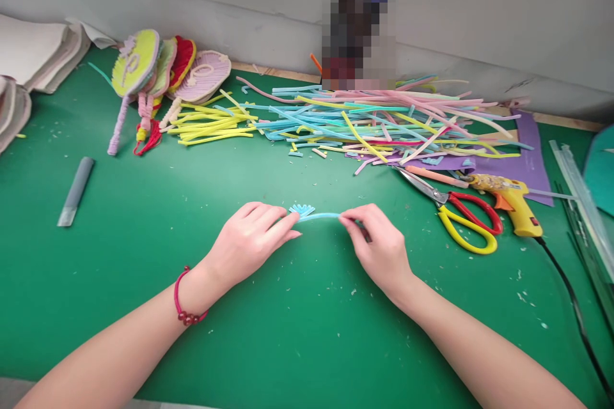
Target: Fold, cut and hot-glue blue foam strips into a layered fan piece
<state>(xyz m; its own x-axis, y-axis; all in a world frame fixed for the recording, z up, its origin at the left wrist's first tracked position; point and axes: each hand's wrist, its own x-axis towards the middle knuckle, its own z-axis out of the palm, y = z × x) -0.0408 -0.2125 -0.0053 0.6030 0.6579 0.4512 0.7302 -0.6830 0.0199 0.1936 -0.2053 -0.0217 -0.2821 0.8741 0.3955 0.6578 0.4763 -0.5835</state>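
Observation:
Between my hands runs a light blue pipe cleaner (322, 216), slightly bowed, just above or on the green tabletop. My left hand (252, 236) pinches its left end, where a small blue fan-shaped piece (302, 209) with several short prongs sticks out beyond the fingertips. How the fan and the strip join is hidden by the fingers. My right hand (377, 246) pinches the strip's right end between thumb and forefinger. Right of that hand lie scissors (441, 201) with one red and one yellow handle, blades partly spread.
Behind my hands lies a heap of coloured pipe cleaners (355, 118) over purple sheets (532, 153). A yellow glue gun (513, 198) with a black cord rests at right. Round fans (137, 67) stand back left, a grey tube (77, 192) nearer. Scraps dot the green table (297, 332).

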